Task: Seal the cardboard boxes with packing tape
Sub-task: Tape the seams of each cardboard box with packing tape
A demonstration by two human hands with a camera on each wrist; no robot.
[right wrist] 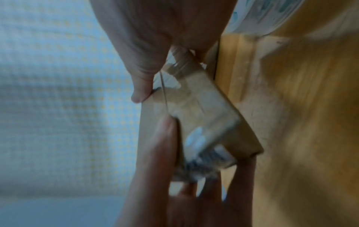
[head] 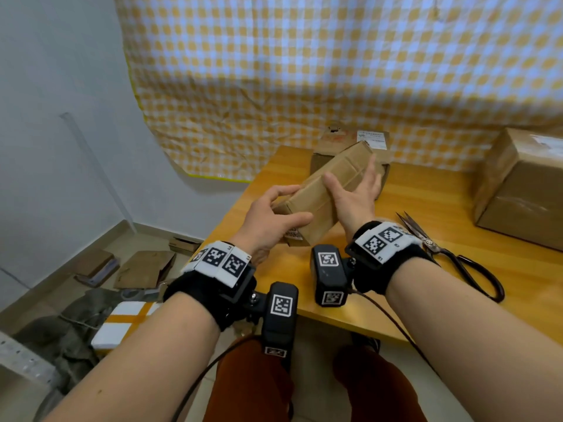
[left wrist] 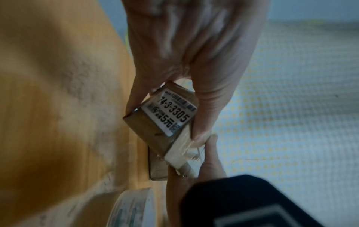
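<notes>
My left hand grips the near, labelled end of the long cardboard box, while my right hand lies spread along its right side. I hold the box above the tabletop; its long axis runs away from me, far end tilted up and rightward.

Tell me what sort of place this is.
Probably an informal home or small-shop parcel-packing corner, not a warehouse: labelled cardboard boxes sit on a wooden table beside scissors, a checked cloth covers the wall, and flattened cardboard litters the floor.
</notes>
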